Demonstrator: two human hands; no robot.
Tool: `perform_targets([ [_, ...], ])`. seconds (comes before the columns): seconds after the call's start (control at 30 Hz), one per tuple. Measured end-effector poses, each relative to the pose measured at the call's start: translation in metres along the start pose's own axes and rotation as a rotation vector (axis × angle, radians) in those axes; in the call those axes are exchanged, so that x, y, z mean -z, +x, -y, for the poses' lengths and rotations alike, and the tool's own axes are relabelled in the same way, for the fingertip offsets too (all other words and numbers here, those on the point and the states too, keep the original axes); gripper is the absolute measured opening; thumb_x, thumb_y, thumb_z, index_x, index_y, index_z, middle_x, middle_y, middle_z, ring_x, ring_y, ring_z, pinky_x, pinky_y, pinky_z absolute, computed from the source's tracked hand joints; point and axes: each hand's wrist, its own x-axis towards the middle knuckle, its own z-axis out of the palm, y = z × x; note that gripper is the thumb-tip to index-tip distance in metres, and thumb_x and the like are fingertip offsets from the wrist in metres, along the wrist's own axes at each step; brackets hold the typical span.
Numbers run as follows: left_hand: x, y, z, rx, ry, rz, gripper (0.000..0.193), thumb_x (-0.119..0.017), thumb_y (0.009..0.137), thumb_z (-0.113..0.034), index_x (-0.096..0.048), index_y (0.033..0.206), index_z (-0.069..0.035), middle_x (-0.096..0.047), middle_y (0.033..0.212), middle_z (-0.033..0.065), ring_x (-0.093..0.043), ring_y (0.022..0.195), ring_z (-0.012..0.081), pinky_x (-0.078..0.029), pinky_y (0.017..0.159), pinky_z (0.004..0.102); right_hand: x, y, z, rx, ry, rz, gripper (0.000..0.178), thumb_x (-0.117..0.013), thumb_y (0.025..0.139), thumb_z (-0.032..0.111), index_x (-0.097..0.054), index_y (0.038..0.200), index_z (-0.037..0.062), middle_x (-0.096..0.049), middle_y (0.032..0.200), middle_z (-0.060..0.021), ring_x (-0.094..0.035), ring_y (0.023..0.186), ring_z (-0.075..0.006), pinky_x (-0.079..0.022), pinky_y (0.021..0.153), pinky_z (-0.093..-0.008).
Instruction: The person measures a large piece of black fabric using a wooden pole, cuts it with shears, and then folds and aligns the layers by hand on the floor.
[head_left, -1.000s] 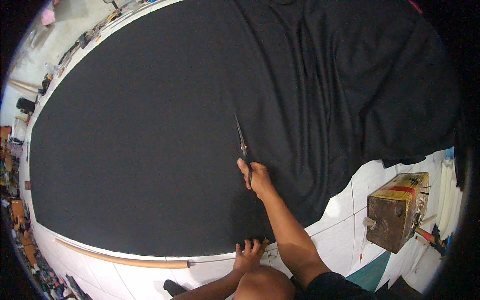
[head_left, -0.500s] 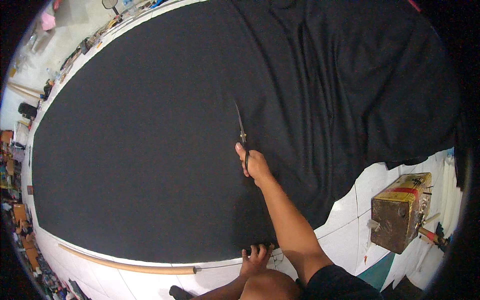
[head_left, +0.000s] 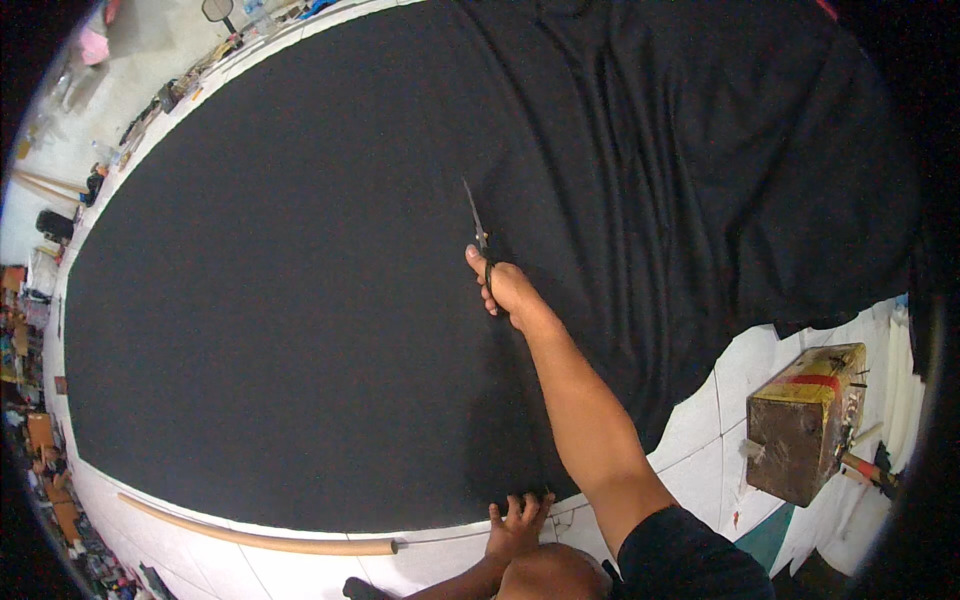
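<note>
A wide sheet of black cloth lies spread over a white tiled surface. My right hand is closed round the black handles of a pair of scissors, out over the middle of the cloth. The blades point toward the far side, and the upper one shows as a thin strip against the fabric. How far the blades are apart I cannot tell. At the near edge my left hand rests with its fingers spread, fingertips on the cloth's border.
Right of the scissors the cloth gathers in long folds. A worn brown and yellow box stands on the white tiles at the right. Along the near edge lies a long cardboard tube. Assorted clutter lines the left rim.
My right hand and the scissors have moved farther away across the cloth, slightly to the left. My left hand stays at the near edge.
</note>
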Motion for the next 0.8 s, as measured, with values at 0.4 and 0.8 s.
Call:
perform_targets([
  [0.4,-0.026,-0.005,-0.002,-0.03,0.004,-0.101,0.066,-0.048,0.088,-0.053,-0.036,0.149,-0.03,-0.043,0.129,0.0098,-0.047,0.116,0.0323,-0.046,0.083,0.0622,-0.006,0.008,-0.003,0.104,0.043,-0.018,0.054,-0.067,0.086,0.058,-0.049,0.068,0.0102,-0.046,0.058,-0.0002,-0.043,0.045,-0.0107,-0.035,0.042,-0.0268],
  [0.8,-0.02,-0.001,0.0,-0.002,-0.068,-0.083,0.061,-0.05,0.09,-0.04,-0.035,0.149,-0.029,-0.041,0.131,0.0099,-0.047,0.118,0.0332,-0.046,0.087,0.0649,-0.012,0.049,0.026,0.091,0.005,-0.06,0.055,-0.068,0.084,0.059,-0.051,0.07,0.0082,-0.048,0.06,-0.001,-0.046,0.049,-0.0114,-0.038,0.044,-0.0271],
])
